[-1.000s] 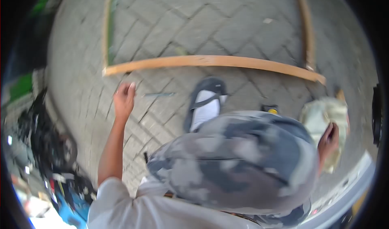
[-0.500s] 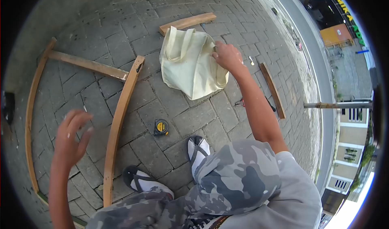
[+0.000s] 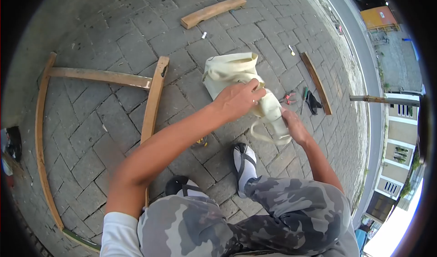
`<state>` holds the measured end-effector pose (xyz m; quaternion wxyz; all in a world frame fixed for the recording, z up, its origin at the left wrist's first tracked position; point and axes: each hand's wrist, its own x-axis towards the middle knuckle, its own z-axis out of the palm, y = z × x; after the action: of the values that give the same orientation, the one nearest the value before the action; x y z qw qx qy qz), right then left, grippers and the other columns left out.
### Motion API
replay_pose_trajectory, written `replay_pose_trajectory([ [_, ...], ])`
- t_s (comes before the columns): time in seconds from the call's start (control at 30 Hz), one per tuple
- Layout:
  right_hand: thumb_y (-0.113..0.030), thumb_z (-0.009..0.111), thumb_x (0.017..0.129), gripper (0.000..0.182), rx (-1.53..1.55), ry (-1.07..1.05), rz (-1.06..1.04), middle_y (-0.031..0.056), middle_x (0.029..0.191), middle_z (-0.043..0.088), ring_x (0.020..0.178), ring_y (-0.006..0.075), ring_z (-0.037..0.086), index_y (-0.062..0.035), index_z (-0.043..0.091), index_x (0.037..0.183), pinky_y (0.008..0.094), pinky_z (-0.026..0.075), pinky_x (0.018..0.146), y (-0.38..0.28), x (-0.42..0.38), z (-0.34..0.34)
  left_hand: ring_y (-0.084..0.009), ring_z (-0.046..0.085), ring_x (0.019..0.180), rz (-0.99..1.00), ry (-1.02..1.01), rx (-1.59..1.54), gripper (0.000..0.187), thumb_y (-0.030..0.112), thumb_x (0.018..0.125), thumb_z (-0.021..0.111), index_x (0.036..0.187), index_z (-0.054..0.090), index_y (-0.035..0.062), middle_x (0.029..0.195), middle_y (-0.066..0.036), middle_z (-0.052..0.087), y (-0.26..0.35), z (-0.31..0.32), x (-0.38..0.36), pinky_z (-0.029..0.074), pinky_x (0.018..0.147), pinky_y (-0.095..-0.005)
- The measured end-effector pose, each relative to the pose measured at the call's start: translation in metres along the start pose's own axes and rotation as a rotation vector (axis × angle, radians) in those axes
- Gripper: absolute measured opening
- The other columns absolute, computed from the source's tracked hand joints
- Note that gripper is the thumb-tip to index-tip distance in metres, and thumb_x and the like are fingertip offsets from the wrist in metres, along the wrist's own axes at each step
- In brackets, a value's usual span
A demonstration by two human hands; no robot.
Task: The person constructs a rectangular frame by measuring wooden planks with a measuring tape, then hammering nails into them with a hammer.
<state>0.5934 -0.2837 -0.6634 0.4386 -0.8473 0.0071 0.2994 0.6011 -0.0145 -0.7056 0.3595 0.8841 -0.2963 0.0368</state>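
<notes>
A cream cloth tote bag [image 3: 230, 66] is bunched up in front of me, its near end drawn toward my body and a strap loop hanging down. My left hand [image 3: 239, 98] reaches across and is closed on the middle of the bag. At the bag's right end my right hand [image 3: 295, 126] grips the cloth, its fingertips partly hidden. A black and yellow tape measure [image 3: 200, 142] lies on the pavers beyond my left forearm, which covers most of it.
Joined wooden bars [image 3: 153, 100] form a frame at left. One wooden block [image 3: 213, 12] lies at the far side, and a wooden strip [image 3: 317, 83] at right. Near the strip are red-handled pliers [image 3: 288, 97], a green-handled screwdriver [image 3: 304, 96] and a black object [image 3: 313, 103].
My left hand has come across from the left and taken hold of the tote bag. The bag has been pulled nearer and to the right, and is now crumpled. My right hand has moved closer to me.
</notes>
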Motion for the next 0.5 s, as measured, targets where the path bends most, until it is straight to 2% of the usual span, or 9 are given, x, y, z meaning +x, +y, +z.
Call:
replay_pose_trajectory([
  [0.07,-0.035,0.051,0.105,0.042,-0.051,0.027,0.016,0.0123,0.113,0.071,0.105,0.0188,0.062,-0.0013,0.064,0.127,0.0356,0.047,0.092,0.008,-0.011,-0.003,-0.0349,0.068,0.094,0.085,0.070,0.030,0.030,0.011,0.086,0.070,0.113,0.058,0.0086,0.109,-0.012,0.059,-0.007,0.018,0.007,0.058,0.075,-0.0465],
  [0.1,-0.034,0.052,0.105,0.039,-0.132,0.055,0.027,0.0111,0.113,0.071,0.103,0.0204,0.062,-0.0019,0.065,0.123,0.0356,0.047,0.090,0.005,-0.007,-0.004,-0.0341,0.069,0.085,0.111,0.217,-0.002,0.020,0.010,0.086,0.070,0.101,0.057,0.0076,0.101,-0.010,0.060,-0.011,0.026,0.004,0.058,0.071,-0.0450],
  [0.13,-0.033,0.052,0.105,0.036,-0.206,0.091,0.041,0.0100,0.113,0.071,0.100,0.0219,0.062,-0.0025,0.066,0.119,0.0356,0.047,0.089,0.003,-0.005,-0.005,-0.0333,0.068,0.084,0.079,0.225,-0.029,0.019,0.008,0.085,0.070,0.099,0.058,0.0076,0.100,-0.010,0.061,-0.009,0.024,-0.007,0.057,0.069,-0.0446],
  [0.2,-0.029,0.056,0.102,0.030,-0.453,0.303,0.004,0.0196,0.097,0.068,0.090,0.0318,0.064,-0.0002,0.064,0.107,0.0415,0.047,0.081,-0.020,0.000,-0.013,-0.0317,0.068,0.080,0.070,0.235,0.015,0.016,0.005,0.082,0.069,0.093,0.058,0.0073,0.098,-0.009,0.062,-0.008,0.008,-0.028,0.055,0.064,-0.0432],
  [0.23,-0.028,0.056,0.101,0.030,-0.440,0.388,-0.065,0.0232,0.094,0.066,0.088,0.0366,0.063,0.0004,0.063,0.105,0.0431,0.048,0.079,-0.025,0.005,-0.019,-0.0308,0.067,0.078,0.089,0.248,0.089,0.016,0.003,0.080,0.069,0.090,0.057,0.0071,0.098,-0.008,0.063,-0.007,0.001,-0.038,0.054,0.061,-0.0423],
  [0.3,-0.025,0.056,0.100,0.028,-0.418,0.536,-0.158,0.0279,0.090,0.065,0.087,0.0446,0.062,0.0011,0.063,0.101,0.0479,0.048,0.078,-0.032,0.026,-0.031,-0.0285,0.068,0.082,0.112,0.208,0.150,0.016,0.002,0.077,0.070,0.084,0.057,0.0069,0.107,-0.008,0.068,-0.010,-0.007,-0.056,0.054,0.069,-0.0407],
  [0.37,-0.021,0.054,0.100,0.025,-0.395,0.619,-0.186,0.0300,0.090,0.066,0.091,0.0513,0.062,0.0014,0.064,0.099,0.0543,0.048,0.081,-0.033,0.053,-0.035,-0.0275,0.069,0.088,0.237,0.299,0.192,0.015,0.001,0.077,0.069,0.083,0.056,0.0059,0.115,-0.008,0.069,-0.005,-0.015,-0.055,0.053,0.079,-0.0412],
  [0.4,-0.021,0.054,0.099,0.024,-0.434,0.618,-0.207,0.0305,0.090,0.066,0.091,0.0513,0.062,0.0014,0.063,0.100,0.0546,0.049,0.081,-0.034,0.053,-0.030,-0.0270,0.069,0.091,0.291,0.316,0.197,0.015,0.001,0.077,0.069,0.082,0.056,0.0054,0.119,-0.009,0.069,-0.001,-0.016,-0.061,0.053,0.083,-0.0414],
  [0.5,-0.018,0.056,0.097,0.020,-0.568,0.621,-0.308,0.0301,0.091,0.067,0.092,0.0493,0.064,0.0004,0.063,0.102,0.0544,0.050,0.079,-0.050,0.053,-0.031,-0.0262,0.069,0.098,0.256,0.084,0.178,0.012,0.001,0.076,0.069,0.081,0.058,0.0040,0.127,-0.011,0.069,-0.004,-0.018,-0.074,0.050,0.092,-0.0420],
])
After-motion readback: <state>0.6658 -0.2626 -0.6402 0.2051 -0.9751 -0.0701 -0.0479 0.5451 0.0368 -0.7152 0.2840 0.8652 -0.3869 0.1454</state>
